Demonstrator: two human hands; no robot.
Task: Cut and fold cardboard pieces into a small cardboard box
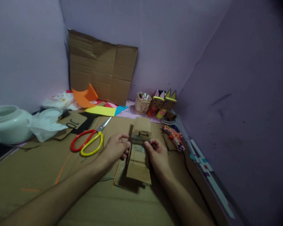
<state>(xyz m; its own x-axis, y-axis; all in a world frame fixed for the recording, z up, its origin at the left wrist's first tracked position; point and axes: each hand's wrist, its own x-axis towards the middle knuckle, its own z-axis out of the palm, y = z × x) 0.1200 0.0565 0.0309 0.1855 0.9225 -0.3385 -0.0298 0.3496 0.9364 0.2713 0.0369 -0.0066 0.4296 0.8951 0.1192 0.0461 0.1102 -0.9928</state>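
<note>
The right hand point(158, 155) pinches the three o'clock edge of a taped cardboard strip point(138, 171) at the view's six o'clock; the left hand point(116, 147) curls by its nine o'clock edge, grip unclear. Red-and-yellow-handled scissors point(91, 149) lie at the strip's nine o'clock

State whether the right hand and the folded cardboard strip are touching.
Touching. The head view shows the right hand at the right edge of the folded cardboard strip, its thumb lying over that edge.
</note>
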